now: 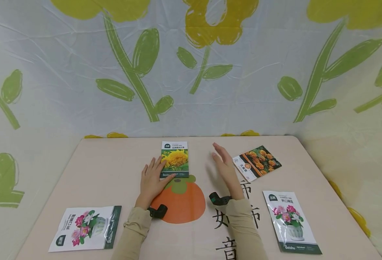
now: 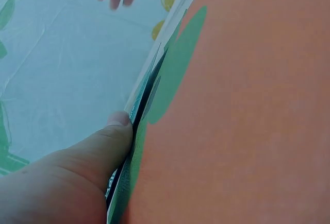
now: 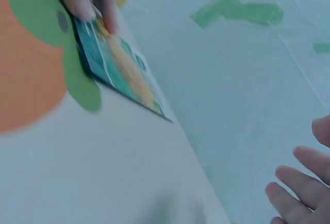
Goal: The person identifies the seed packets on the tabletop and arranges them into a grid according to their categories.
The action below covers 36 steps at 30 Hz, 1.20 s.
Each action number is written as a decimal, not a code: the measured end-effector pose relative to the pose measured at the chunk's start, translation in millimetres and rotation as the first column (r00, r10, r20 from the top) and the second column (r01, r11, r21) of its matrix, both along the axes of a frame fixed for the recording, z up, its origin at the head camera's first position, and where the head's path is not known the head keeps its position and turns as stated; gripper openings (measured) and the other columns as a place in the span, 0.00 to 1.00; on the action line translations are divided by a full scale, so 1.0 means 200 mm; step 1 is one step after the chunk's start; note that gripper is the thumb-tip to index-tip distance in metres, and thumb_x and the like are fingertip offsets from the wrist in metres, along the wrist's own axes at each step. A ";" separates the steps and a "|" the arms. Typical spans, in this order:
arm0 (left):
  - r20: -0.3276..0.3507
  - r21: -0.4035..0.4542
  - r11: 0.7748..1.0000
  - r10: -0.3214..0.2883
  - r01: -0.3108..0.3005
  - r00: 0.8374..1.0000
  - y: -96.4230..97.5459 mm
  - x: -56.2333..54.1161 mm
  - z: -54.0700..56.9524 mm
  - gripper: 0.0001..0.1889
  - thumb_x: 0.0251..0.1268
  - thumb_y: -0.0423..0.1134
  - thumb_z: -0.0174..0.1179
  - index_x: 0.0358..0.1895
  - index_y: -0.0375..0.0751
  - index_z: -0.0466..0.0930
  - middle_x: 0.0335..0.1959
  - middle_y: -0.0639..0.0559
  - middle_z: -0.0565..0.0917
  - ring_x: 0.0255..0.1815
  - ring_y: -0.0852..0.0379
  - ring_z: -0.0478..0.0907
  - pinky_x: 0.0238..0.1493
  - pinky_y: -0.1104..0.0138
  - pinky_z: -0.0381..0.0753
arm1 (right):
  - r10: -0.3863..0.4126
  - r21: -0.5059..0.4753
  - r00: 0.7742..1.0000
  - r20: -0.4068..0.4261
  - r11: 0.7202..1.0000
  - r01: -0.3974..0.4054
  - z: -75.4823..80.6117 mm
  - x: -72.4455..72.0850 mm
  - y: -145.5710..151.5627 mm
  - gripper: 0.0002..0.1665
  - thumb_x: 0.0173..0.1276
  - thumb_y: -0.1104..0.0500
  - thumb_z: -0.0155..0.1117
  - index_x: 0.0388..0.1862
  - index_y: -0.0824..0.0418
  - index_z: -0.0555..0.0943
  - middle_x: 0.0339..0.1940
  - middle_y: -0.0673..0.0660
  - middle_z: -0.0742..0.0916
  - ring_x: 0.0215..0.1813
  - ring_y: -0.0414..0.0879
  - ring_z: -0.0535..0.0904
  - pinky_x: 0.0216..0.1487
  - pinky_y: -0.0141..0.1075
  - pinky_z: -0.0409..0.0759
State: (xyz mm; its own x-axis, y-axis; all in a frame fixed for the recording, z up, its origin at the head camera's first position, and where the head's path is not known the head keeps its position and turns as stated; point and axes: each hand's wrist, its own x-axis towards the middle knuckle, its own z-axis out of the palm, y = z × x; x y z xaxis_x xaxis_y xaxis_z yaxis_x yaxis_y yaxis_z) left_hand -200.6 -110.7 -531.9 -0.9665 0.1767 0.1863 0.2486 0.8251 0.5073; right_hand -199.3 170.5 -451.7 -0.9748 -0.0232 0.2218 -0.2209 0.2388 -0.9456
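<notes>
A flower seed packet with a yellow bloom (image 1: 177, 159) lies flat near the table's back edge. My left hand (image 1: 152, 182) rests at its left side, fingers spread and thumb along the bottom edge; in the left wrist view the thumb (image 2: 98, 149) touches that edge. My right hand (image 1: 224, 168) is raised over the table with fingers extended, holding nothing, between that packet and a tilted packet with orange flowers (image 1: 259, 163). In the right wrist view, the yellow-bloom packet (image 3: 121, 72) lies under the left fingers, and the right fingers (image 3: 299, 183) show apart from it.
A white packet with pink flowers (image 1: 85, 228) lies sideways at the front left. Another pink-flower packet (image 1: 291, 220) is at the front right. The tabletop (image 1: 112, 169) bears a printed orange persimmon (image 1: 184, 206) and black characters. A flower-printed cloth (image 1: 243, 101) hangs behind.
</notes>
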 end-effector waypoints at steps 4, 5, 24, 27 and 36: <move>-0.022 0.006 1.000 0.001 -0.001 1.000 0.01 0.01 0.01 0.39 0.63 0.62 0.62 0.72 0.42 0.69 0.77 0.44 0.61 0.79 0.42 0.49 0.75 0.41 0.45 | -0.125 0.058 0.990 -0.059 0.990 0.128 -0.09 -0.04 0.13 0.27 0.79 0.61 0.51 0.74 0.66 0.65 0.74 0.64 0.70 0.76 0.59 0.61 0.74 0.58 0.56; -0.026 0.010 1.000 0.001 0.000 1.000 0.01 0.01 0.01 0.39 0.63 0.62 0.63 0.72 0.42 0.69 0.77 0.44 0.61 0.79 0.41 0.50 0.75 0.41 0.45 | -0.158 0.087 0.985 -0.074 0.983 0.164 -0.11 -0.05 0.16 0.28 0.79 0.59 0.52 0.75 0.63 0.66 0.74 0.62 0.70 0.76 0.58 0.61 0.73 0.59 0.57; -0.045 0.024 1.000 -0.001 0.002 0.999 0.01 0.01 0.00 0.39 0.63 0.60 0.64 0.71 0.41 0.70 0.76 0.43 0.62 0.79 0.40 0.50 0.74 0.39 0.45 | -0.604 0.253 0.762 -0.233 0.719 0.647 -0.19 0.00 0.50 0.27 0.71 0.64 0.59 0.67 0.71 0.71 0.65 0.72 0.76 0.65 0.69 0.70 0.67 0.63 0.63; -0.043 0.022 1.000 -0.001 0.002 0.999 0.01 0.01 0.00 0.39 0.63 0.60 0.64 0.71 0.41 0.70 0.76 0.43 0.62 0.79 0.40 0.50 0.74 0.39 0.45 | -0.583 0.325 0.762 -0.283 0.689 0.648 -0.23 -0.02 0.50 0.28 0.68 0.65 0.60 0.66 0.74 0.71 0.65 0.76 0.74 0.67 0.72 0.67 0.70 0.67 0.54; -0.004 0.010 1.000 0.005 -0.005 1.000 0.01 0.00 0.00 0.39 0.64 0.63 0.61 0.73 0.43 0.68 0.78 0.46 0.60 0.80 0.43 0.48 0.75 0.42 0.43 | -0.556 0.575 0.829 -0.052 0.663 0.480 -0.31 -0.03 0.48 0.42 0.68 0.53 0.56 0.74 0.75 0.60 0.75 0.80 0.56 0.75 0.78 0.44 0.72 0.69 0.41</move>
